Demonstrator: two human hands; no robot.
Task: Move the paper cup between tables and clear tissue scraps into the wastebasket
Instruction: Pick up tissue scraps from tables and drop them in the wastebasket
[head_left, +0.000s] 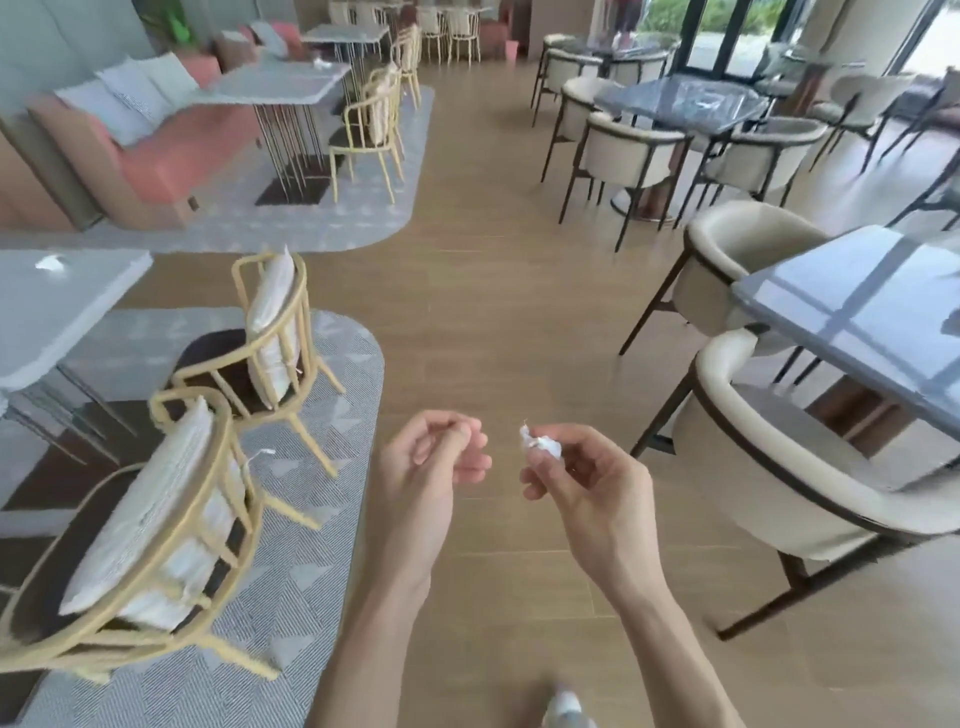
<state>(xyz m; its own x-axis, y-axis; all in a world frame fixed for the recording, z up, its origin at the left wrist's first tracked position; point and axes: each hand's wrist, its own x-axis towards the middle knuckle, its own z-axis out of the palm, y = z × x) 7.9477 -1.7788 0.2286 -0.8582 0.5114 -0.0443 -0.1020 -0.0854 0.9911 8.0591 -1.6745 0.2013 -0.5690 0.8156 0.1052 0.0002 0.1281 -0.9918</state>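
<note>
Now we stand in the wooden aisle of a dining room, and we take the near grey table at the left edge as our landmark. On its top, toward its far left corner, lies a small crumpled tissue scrap. Just right of that table stand two yellow-framed chairs, each with a pale cushion against its back, both on a grey patterned rug. Well beyond the table, farther up the room, a second grey table carries another white scrap, too small for us to make out clearly. Right of the near table and closer to us, our left hand hangs over the floor with its fingers loosely curled toward the thumb, and it has nothing in it. A small gap further right, our right hand pinches a crumpled white tissue piece between thumb and fingertips, the paper sticking up out of the grip. Well to the right of the landmark table, across the aisle, cream armchairs ring a glossy blue-grey table. We cannot find the paper cup or a wastebasket with any certainty; a small pink container stands far up the room, too blurred to identify.
</note>
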